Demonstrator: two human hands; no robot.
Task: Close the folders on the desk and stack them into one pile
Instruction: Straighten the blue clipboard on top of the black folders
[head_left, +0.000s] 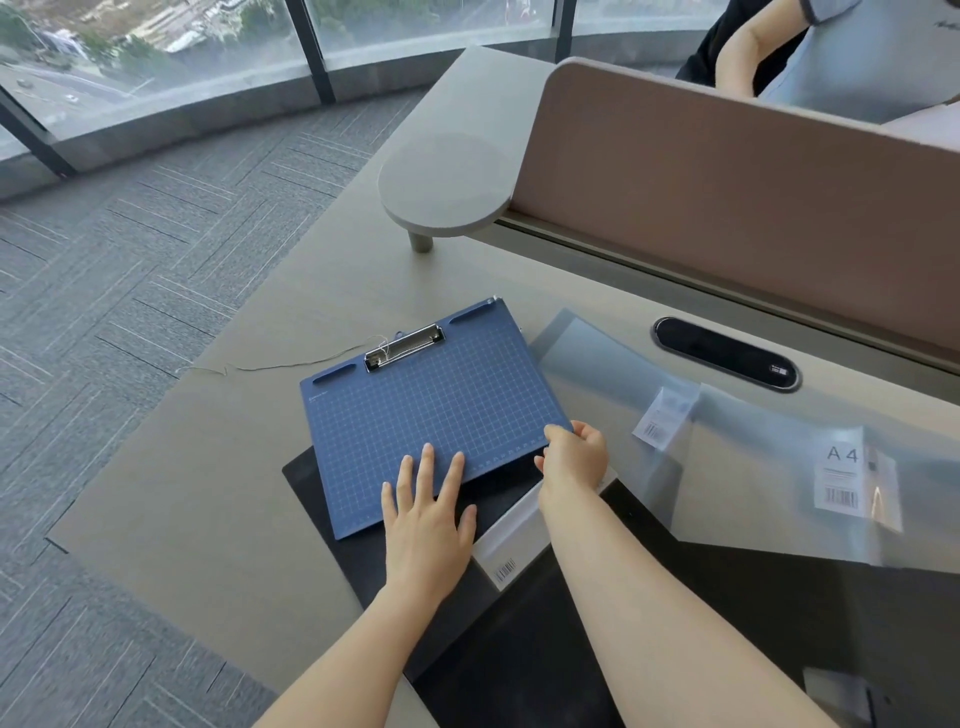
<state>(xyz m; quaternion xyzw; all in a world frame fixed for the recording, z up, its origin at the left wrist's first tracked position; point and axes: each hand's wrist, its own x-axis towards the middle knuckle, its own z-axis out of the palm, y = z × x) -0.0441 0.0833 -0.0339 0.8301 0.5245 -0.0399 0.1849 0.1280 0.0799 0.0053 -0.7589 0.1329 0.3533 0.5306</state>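
A blue grid-patterned clipboard folder (431, 410) with a metal clip lies shut on top of a black folder (322, 514) near the desk's middle. My left hand (428, 514) rests flat on the blue folder's near edge, fingers spread. My right hand (576, 454) pinches the blue folder's near right corner. To the right, a clear plastic folder (779, 467) with an A4 label lies open, one flap raised. A dark folder (701, 597) lies open under it, running toward the near edge.
A brown divider panel (727, 208) runs along the back of the grey desk (208, 493), with a black cable port (724, 352) before it. A round raised shelf (447, 187) stands at the back left. A thin string (270, 366) trails from the clip. Another person sits behind the divider.
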